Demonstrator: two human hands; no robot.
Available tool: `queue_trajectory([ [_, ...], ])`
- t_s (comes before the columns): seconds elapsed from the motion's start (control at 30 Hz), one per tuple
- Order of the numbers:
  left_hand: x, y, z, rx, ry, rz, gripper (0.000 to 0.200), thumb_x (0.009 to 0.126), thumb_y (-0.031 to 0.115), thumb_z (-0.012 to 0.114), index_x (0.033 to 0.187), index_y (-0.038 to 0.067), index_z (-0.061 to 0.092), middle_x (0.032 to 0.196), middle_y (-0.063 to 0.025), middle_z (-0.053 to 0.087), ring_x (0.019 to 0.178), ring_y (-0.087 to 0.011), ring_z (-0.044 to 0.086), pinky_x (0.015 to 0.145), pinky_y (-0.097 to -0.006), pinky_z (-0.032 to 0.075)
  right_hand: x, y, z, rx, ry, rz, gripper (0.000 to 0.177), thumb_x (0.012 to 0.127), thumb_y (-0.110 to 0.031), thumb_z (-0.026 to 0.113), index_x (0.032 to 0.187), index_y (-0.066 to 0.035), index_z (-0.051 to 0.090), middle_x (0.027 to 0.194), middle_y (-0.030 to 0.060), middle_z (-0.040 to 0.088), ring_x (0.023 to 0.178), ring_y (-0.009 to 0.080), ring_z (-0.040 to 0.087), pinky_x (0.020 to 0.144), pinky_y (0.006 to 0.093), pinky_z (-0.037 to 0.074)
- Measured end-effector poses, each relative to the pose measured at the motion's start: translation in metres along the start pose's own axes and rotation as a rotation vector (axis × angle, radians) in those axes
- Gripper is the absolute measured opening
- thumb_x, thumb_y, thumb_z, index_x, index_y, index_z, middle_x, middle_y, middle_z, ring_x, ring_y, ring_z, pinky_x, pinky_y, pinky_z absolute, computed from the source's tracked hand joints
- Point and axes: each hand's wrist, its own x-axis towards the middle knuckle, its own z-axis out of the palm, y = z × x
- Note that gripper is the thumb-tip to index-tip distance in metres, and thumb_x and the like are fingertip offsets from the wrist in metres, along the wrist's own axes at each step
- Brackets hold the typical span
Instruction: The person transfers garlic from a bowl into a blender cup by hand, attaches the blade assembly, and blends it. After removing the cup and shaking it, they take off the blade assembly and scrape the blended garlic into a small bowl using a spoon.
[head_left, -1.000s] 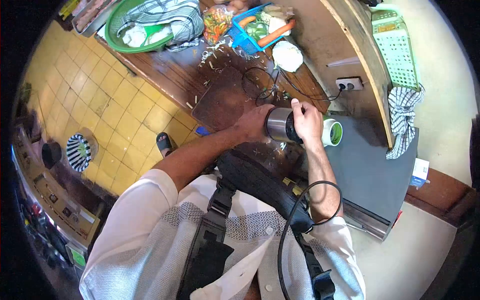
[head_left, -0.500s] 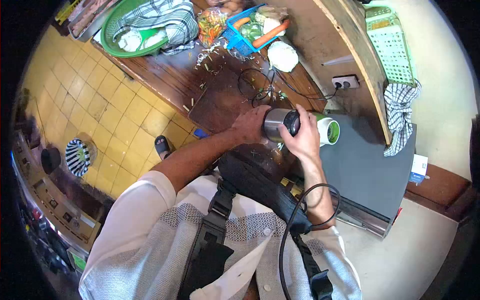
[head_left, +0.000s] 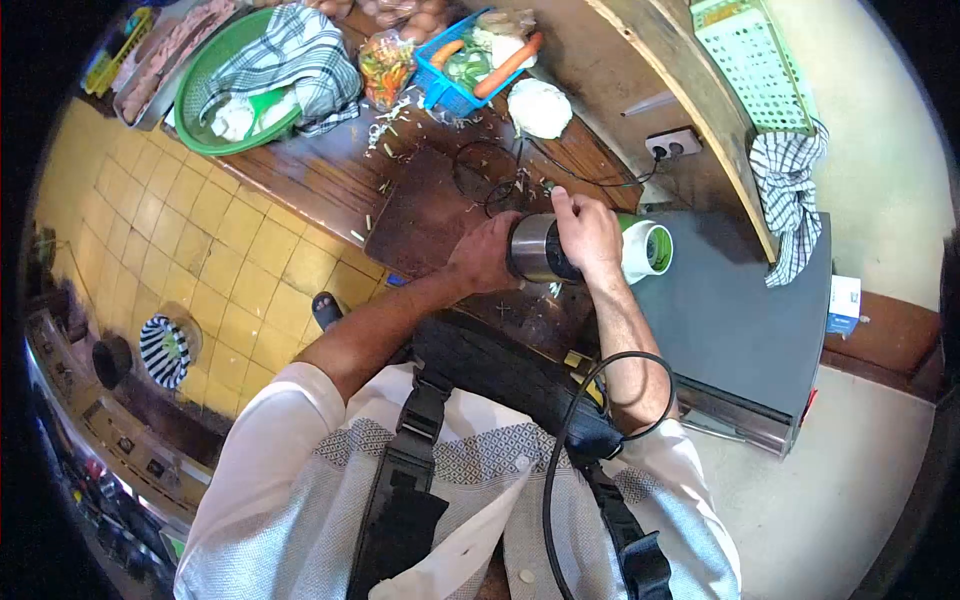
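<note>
A steel cylinder with a black end (head_left: 536,248) lies sideways between my two hands, over the near edge of the wooden table. My left hand (head_left: 485,254) is wrapped round its left end. On the black right end, my right hand (head_left: 589,236) is closed, with its fingers curled over it. Just past my right hand is a white and green appliance part (head_left: 647,250) with a round opening, resting on its side. What lies inside the cylinder is hidden.
A dark board (head_left: 415,205) lies on the table among vegetable scraps. Behind are a blue basket (head_left: 455,95) of vegetables, a cabbage (head_left: 540,108) and a green basket (head_left: 190,110) with a checked cloth. A black cord runs to a wall socket (head_left: 672,146). A grey surface (head_left: 740,310) stands at right.
My right hand has turned on the black end, from fingers spread round it to fingers curled over it. My left hand keeps its hold. The whole view has shifted slightly.
</note>
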Motion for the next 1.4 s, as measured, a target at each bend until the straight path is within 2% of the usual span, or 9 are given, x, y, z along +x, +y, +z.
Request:
queue_trajectory([
  [0.43, -0.021, -0.043, -0.004, -0.072, 0.01, -0.054, 0.085, 0.067, 0.028, 0.084, 0.136, 0.005, 0.04, 0.13, -0.0218, 0.055, 0.121, -0.0353, 0.055, 0.102, -0.0454, 0.044, 0.0, 0.002, 0.003, -0.019, 0.012, -0.028, 0.057, 0.094, -0.054, 0.046, 0.09, -0.003, 0.072, 0.088, 0.0245, 0.068, 0.089, 0.0442, 0.065, 0.08, 0.0497, 0.05],
  [0.57, -0.084, -0.118, -0.015, -0.437, 0.114, -0.264, 0.046, 0.081, 0.023, 0.076, 0.119, 0.004, 0.059, 0.097, -0.014, 0.071, 0.092, -0.0275, 0.07, 0.08, -0.0385, 0.055, 0.003, 0.009, 0.008, -0.017, 0.019, -0.059, 0.06, 0.095, -0.055, 0.044, 0.089, -0.002, 0.071, 0.089, 0.0249, 0.068, 0.091, 0.0442, 0.064, 0.081, 0.0499, 0.048],
  [0.7, -0.171, -0.129, -0.065, -0.216, 0.288, -0.469, 0.036, 0.082, 0.021, 0.074, 0.113, 0.004, 0.063, 0.087, -0.012, 0.071, 0.079, -0.0194, 0.069, 0.07, -0.0321, 0.054, 0.009, 0.018, 0.014, -0.016, 0.015, -0.087, 0.063, 0.094, -0.057, 0.043, 0.086, -0.001, 0.07, 0.089, 0.0253, 0.067, 0.091, 0.0453, 0.063, 0.081, 0.0501, 0.047],
  [0.77, -0.209, -0.156, -0.07, -0.117, 0.407, -0.473, 0.025, 0.085, 0.013, 0.072, 0.107, 0.004, 0.064, 0.075, -0.0029, 0.062, 0.068, -0.0108, 0.06, 0.062, -0.0285, 0.05, 0.006, 0.014, 0.012, -0.032, 0.02, -0.081, 0.064, 0.094, -0.057, 0.042, 0.086, 0.0, 0.069, 0.088, 0.0263, 0.067, 0.091, 0.0458, 0.063, 0.081, 0.0499, 0.047],
  [0.93, -0.291, -0.248, -0.052, -0.148, 0.489, -0.603, 0.026, 0.081, 0.017, 0.073, 0.104, 0.007, 0.066, 0.074, -0.0079, 0.065, 0.067, -0.0201, 0.064, 0.065, -0.0326, 0.052, 0.01, 0.013, 0.012, -0.093, -0.035, -0.025, 0.062, 0.096, -0.056, 0.044, 0.095, -0.002, 0.073, 0.095, 0.0214, 0.07, 0.097, 0.0348, 0.066, 0.087, 0.0394, 0.047],
  [1.1, -0.297, -0.23, -0.062, -0.054, 0.476, -0.551, 0.024, 0.079, 0.018, 0.074, 0.098, 0.007, 0.066, 0.07, -0.0072, 0.063, 0.065, -0.0235, 0.063, 0.065, -0.034, 0.052, 0.004, 0.018, 0.001, 0.103, -0.019, -0.08, 0.062, 0.095, -0.057, 0.044, 0.099, -0.002, 0.072, 0.093, 0.0229, 0.07, 0.096, 0.0395, 0.066, 0.086, 0.0434, 0.048],
  [1.27, -0.261, -0.204, -0.07, -0.177, 0.471, -0.471, 0.016, 0.082, 0.009, 0.072, 0.096, 0.004, 0.065, 0.066, -0.0015, 0.056, 0.06, -0.0103, 0.052, 0.059, -0.0273, 0.047, -0.01, 0.02, 0.01, 0.028, 0.104, -0.14, 0.055, 0.097, -0.05, 0.046, 0.094, 0.0, 0.07, 0.091, 0.02, 0.07, 0.092, 0.0378, 0.066, 0.083, 0.044, 0.048],
  [1.37, -0.229, -0.179, -0.087, -0.221, 0.455, -0.444, 0.016, 0.085, 0.007, 0.071, 0.099, 0.001, 0.064, 0.065, 0.0039, 0.052, 0.059, -0.0051, 0.046, 0.056, -0.0239, 0.043, 0.017, 0.053, 0.001, 0.428, -0.017, -0.146, 0.054, 0.099, -0.049, 0.045, 0.099, 0.001, 0.068, 0.083, 0.0145, 0.07, 0.083, 0.0289, 0.067, 0.078, 0.04, 0.05],
  [1.4, -0.221, -0.182, -0.087, -0.21, 0.482, -0.382, 0.017, 0.086, 0.006, 0.07, 0.101, 0.001, 0.064, 0.065, 0.0041, 0.052, 0.059, -0.0049, 0.046, 0.055, -0.0237, 0.043, 0.032, 0.07, 0.003, 0.756, -0.073, 0.051, 0.052, 0.099, -0.046, 0.047, 0.102, 0.002, 0.068, 0.086, 0.0147, 0.071, 0.084, 0.0258, 0.067, 0.078, 0.038, 0.05],
])
